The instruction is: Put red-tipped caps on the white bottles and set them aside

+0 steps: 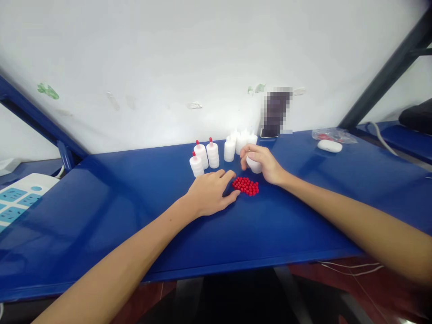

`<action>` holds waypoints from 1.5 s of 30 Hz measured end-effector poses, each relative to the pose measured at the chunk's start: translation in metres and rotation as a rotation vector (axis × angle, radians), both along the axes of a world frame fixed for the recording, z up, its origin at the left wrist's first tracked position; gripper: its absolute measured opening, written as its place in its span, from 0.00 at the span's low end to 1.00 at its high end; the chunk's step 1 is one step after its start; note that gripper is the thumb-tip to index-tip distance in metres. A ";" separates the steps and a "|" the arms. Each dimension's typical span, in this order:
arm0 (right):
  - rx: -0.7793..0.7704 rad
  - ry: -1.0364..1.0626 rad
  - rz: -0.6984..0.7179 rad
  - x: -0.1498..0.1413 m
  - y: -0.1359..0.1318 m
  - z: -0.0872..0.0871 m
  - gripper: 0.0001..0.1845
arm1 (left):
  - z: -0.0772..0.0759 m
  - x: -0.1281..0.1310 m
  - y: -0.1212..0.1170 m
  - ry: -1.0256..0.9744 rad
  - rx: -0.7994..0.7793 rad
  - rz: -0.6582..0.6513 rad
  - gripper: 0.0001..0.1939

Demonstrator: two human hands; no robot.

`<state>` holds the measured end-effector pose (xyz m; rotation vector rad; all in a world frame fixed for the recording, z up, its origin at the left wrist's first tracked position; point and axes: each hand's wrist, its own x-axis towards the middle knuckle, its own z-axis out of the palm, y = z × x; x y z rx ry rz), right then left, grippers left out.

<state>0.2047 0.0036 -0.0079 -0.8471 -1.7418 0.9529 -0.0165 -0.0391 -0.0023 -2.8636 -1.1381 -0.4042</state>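
Observation:
A small white bottle (254, 166) sits in the curled fingers of my right hand (268, 165); its top is hidden by them. My left hand (212, 192) rests low over the table, thumb and index finger apart at the left edge of a pile of small red caps (246, 186). Nothing shows between those fingers. Beyond my left hand stand three white bottles (213, 155) with red caps on their tips. Several white bottles without red caps (230, 149) are grouped behind my right hand.
The blue table (162, 193) meets a white wall. A phone (275, 114) leans on the wall. To the right lie a white rounded case (330, 146) and a clear plastic bag (337, 135) with red bits inside. A power strip (23, 195) stands at the left.

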 end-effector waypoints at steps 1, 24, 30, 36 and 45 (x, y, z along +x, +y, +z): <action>-0.011 0.017 -0.007 -0.002 -0.001 0.000 0.13 | 0.000 0.002 -0.001 -0.023 0.013 -0.018 0.21; 0.039 0.088 -0.092 0.003 0.005 0.000 0.16 | -0.004 0.050 -0.001 0.003 0.184 -0.202 0.18; 0.030 0.074 -0.080 0.003 0.006 -0.001 0.16 | -0.005 0.047 -0.002 -0.034 0.162 -0.229 0.15; 0.013 0.046 -0.080 0.002 0.003 0.002 0.16 | -0.004 0.040 -0.001 -0.034 0.154 -0.271 0.14; 0.019 0.029 -0.077 0.000 0.004 0.004 0.16 | -0.003 0.033 0.002 -0.049 0.093 -0.309 0.14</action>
